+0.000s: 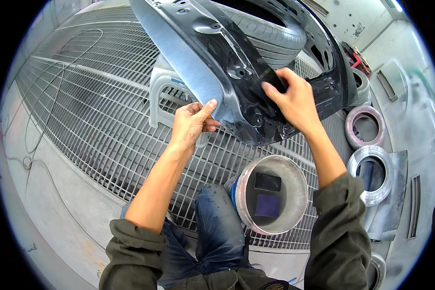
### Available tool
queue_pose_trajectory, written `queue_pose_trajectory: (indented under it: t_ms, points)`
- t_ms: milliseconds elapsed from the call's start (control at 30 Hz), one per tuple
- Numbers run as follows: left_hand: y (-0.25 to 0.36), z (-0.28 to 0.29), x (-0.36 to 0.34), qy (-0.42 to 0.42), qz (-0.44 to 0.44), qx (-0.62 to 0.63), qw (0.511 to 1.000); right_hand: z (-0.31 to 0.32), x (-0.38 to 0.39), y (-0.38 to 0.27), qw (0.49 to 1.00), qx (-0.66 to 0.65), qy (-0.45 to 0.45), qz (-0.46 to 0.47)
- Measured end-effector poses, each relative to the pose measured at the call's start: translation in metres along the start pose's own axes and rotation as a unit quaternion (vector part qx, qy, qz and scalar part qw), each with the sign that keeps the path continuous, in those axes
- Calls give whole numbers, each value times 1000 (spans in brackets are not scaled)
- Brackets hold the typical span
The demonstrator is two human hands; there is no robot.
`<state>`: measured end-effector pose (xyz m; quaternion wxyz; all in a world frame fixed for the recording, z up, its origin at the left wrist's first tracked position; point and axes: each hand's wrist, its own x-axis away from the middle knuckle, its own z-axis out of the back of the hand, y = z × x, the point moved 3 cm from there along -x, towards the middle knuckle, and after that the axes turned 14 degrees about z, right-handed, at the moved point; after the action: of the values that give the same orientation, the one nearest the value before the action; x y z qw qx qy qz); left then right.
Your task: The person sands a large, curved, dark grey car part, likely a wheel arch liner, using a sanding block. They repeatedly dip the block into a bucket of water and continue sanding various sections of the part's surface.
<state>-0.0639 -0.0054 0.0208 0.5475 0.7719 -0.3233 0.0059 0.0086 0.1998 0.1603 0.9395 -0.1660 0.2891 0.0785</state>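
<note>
Car body panel (227,53), black on its ribbed inner face with a dull blue-grey strip along its left side, fills the upper centre of the frame above the metal floor grating (106,111). Your left grip (191,123) holds the panel's lower left edge, thumb on top of the strip and fingers curling at the rim. Your right grip (297,101) rests on the black face further right, thumb and fingers bent close together; whether it is closed on anything, you cannot tell from this angle. A tire (270,41) shows through the panel's opening at the top, and a pale grey plastic stool (158,92) stands partly under the panel, left of centre. In the lower centre, just beside your denim-covered knee (220,212), sits a round bucket (297,193) with a black rectangular object (268,181) and a purple block (268,205) inside, near each other. Along the right of the frame you have a pinkish paint-dusted tire (349,126) and, below it, a silvery-white one (389,174). A thin cord (27,163) loops across the left.
</note>
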Motion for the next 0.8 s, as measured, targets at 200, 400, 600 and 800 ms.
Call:
queue_pose_trajectory:
  t_ms: [200, 400, 600, 800]
  points:
    - [-3, -2, -4, -16, 9, 7, 1000, -39, -53, 8, 996, 27, -81, 9]
    - [-4, -3, 0, -15, 19, 18, 1000, -50, -50, 2, 993, 101, -35, -40]
    - [-3, 0, -1, -11, 17, 16, 1000, -53, -63, 9, 988, -99, -106, -53]
    - [0, -2, 2, -13, 27, 18, 999, -50, -53, 8, 998, 48, -25, -39]
